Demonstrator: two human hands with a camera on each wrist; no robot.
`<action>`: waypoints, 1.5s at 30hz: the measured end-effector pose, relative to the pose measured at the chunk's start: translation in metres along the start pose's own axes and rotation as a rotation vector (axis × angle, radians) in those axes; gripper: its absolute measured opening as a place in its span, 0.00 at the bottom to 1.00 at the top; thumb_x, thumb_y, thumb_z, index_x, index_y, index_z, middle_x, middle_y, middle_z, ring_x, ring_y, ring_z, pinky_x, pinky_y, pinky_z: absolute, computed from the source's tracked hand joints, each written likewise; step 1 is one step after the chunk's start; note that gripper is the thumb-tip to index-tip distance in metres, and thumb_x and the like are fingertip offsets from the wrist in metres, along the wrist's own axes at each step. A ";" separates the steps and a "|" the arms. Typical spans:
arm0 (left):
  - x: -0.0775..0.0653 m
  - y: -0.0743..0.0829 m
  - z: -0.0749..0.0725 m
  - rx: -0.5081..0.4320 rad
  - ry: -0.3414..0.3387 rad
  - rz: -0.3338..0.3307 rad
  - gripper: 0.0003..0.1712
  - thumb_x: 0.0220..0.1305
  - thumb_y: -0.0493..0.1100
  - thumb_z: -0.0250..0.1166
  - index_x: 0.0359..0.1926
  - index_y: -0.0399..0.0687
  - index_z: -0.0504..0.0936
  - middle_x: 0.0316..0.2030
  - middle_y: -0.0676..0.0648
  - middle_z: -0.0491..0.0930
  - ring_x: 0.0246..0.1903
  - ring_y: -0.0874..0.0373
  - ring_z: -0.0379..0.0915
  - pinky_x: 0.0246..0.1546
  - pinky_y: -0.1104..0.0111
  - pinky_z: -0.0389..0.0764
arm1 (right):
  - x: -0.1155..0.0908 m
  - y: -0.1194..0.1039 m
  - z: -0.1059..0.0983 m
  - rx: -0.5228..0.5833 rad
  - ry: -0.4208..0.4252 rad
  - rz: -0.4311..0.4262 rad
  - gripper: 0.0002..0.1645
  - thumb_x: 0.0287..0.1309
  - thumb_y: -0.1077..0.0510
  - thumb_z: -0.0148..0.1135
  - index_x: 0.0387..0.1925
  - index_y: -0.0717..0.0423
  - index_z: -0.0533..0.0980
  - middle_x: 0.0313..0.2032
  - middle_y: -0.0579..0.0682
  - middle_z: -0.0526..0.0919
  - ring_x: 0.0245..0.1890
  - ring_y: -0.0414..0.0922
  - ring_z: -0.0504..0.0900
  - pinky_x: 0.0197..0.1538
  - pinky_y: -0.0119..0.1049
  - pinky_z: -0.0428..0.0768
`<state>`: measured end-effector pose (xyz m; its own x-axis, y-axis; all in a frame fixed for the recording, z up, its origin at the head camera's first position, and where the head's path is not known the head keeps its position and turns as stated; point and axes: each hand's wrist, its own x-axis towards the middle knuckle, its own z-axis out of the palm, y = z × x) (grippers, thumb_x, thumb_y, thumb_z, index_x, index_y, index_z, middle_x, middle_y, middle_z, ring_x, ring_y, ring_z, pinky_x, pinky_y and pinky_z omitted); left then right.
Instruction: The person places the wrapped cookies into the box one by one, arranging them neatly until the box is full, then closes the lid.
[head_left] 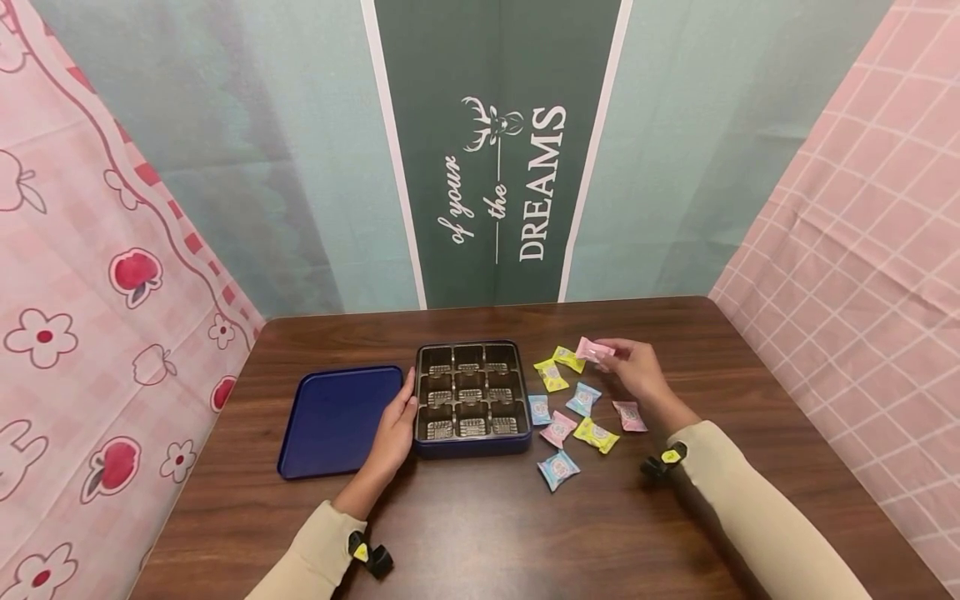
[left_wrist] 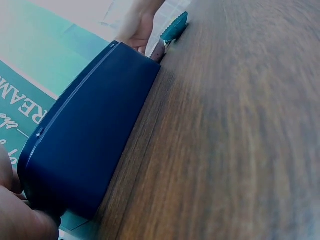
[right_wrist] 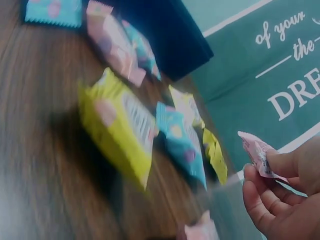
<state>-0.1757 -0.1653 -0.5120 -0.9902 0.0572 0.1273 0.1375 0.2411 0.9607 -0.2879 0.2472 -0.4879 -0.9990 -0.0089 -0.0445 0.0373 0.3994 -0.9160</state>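
A dark blue box [head_left: 472,447] stands mid-table, fitted with a divided tray [head_left: 470,377] of several bare compartments. My left hand [head_left: 396,423] rests on the box's left side, fingers extended along its wall; in the left wrist view, part of that hand [left_wrist: 22,215] shows at the box's near corner. Between thumb and fingers my right hand [head_left: 636,367] pinches a pink wrapped candy [head_left: 594,350], raised above the table at the back right. The same pink candy [right_wrist: 259,155] shows in the right wrist view, gripped by its wrapper.
Several wrapped candies lie right of the box, among them a yellow one [head_left: 597,435], a blue one [head_left: 558,470] and a pink one [head_left: 630,416]. A flat blue lid [head_left: 341,421] lies left of the box. Fabric hangs around the wooden table [head_left: 480,533].
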 end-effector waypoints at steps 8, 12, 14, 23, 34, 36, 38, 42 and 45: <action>0.000 0.000 0.000 0.010 -0.001 -0.016 0.31 0.82 0.35 0.41 0.80 0.38 0.46 0.79 0.38 0.43 0.78 0.41 0.35 0.75 0.46 0.44 | 0.004 -0.008 0.012 0.091 -0.042 0.001 0.20 0.66 0.63 0.66 0.56 0.70 0.79 0.41 0.58 0.87 0.39 0.48 0.89 0.48 0.44 0.85; 0.000 0.000 0.000 0.002 0.002 -0.014 0.31 0.82 0.35 0.41 0.80 0.37 0.46 0.79 0.38 0.43 0.78 0.41 0.36 0.75 0.46 0.44 | 0.004 -0.010 0.017 0.097 -0.045 0.018 0.20 0.66 0.63 0.66 0.57 0.69 0.79 0.43 0.57 0.87 0.39 0.45 0.88 0.50 0.45 0.84; 0.000 0.000 0.001 0.001 0.005 -0.011 0.31 0.82 0.35 0.41 0.80 0.36 0.46 0.79 0.37 0.43 0.78 0.41 0.36 0.75 0.46 0.45 | 0.003 -0.012 0.020 0.101 -0.049 0.027 0.20 0.67 0.63 0.66 0.58 0.68 0.79 0.43 0.58 0.86 0.38 0.44 0.87 0.51 0.46 0.84; -0.001 0.002 0.000 -0.003 0.006 -0.024 0.31 0.82 0.36 0.42 0.80 0.39 0.47 0.80 0.39 0.43 0.78 0.42 0.36 0.75 0.46 0.45 | 0.003 -0.021 0.033 0.114 -0.102 0.089 0.19 0.69 0.62 0.64 0.59 0.64 0.79 0.48 0.60 0.85 0.41 0.46 0.87 0.53 0.44 0.83; -0.001 0.001 0.001 -0.002 0.006 -0.019 0.31 0.82 0.35 0.41 0.80 0.37 0.46 0.79 0.38 0.43 0.78 0.41 0.36 0.75 0.45 0.44 | 0.003 -0.031 0.050 0.238 -0.120 0.076 0.19 0.68 0.66 0.63 0.56 0.73 0.77 0.38 0.53 0.88 0.36 0.41 0.88 0.50 0.43 0.84; 0.000 0.000 0.001 0.003 0.009 -0.015 0.31 0.82 0.35 0.41 0.80 0.38 0.47 0.79 0.38 0.43 0.78 0.42 0.36 0.75 0.46 0.44 | 0.003 -0.034 0.053 0.253 -0.116 0.090 0.20 0.67 0.65 0.64 0.56 0.73 0.77 0.38 0.52 0.87 0.36 0.41 0.88 0.51 0.43 0.84; 0.000 -0.002 0.001 0.005 0.011 -0.014 0.31 0.82 0.35 0.41 0.80 0.38 0.47 0.79 0.38 0.43 0.78 0.42 0.36 0.75 0.47 0.44 | 0.003 -0.036 0.055 0.261 -0.116 0.103 0.21 0.67 0.63 0.66 0.56 0.73 0.77 0.38 0.52 0.86 0.37 0.42 0.88 0.51 0.43 0.84; 0.000 -0.002 0.001 0.009 0.012 -0.011 0.31 0.82 0.34 0.41 0.80 0.37 0.47 0.79 0.38 0.43 0.78 0.41 0.36 0.75 0.46 0.43 | 0.002 -0.041 0.061 0.274 -0.129 0.129 0.23 0.65 0.60 0.69 0.55 0.72 0.78 0.40 0.54 0.85 0.39 0.45 0.88 0.53 0.45 0.83; 0.000 -0.002 0.002 0.010 0.014 -0.009 0.31 0.82 0.34 0.41 0.80 0.37 0.47 0.79 0.38 0.44 0.78 0.41 0.37 0.75 0.46 0.43 | 0.001 -0.044 0.064 0.278 -0.141 0.142 0.22 0.65 0.59 0.69 0.54 0.71 0.78 0.41 0.55 0.84 0.42 0.49 0.88 0.54 0.47 0.82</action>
<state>-0.1758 -0.1641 -0.5140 -0.9917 0.0416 0.1218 0.1284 0.2508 0.9595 -0.2891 0.1703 -0.4729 -0.9705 -0.1057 -0.2169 0.2012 0.1411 -0.9693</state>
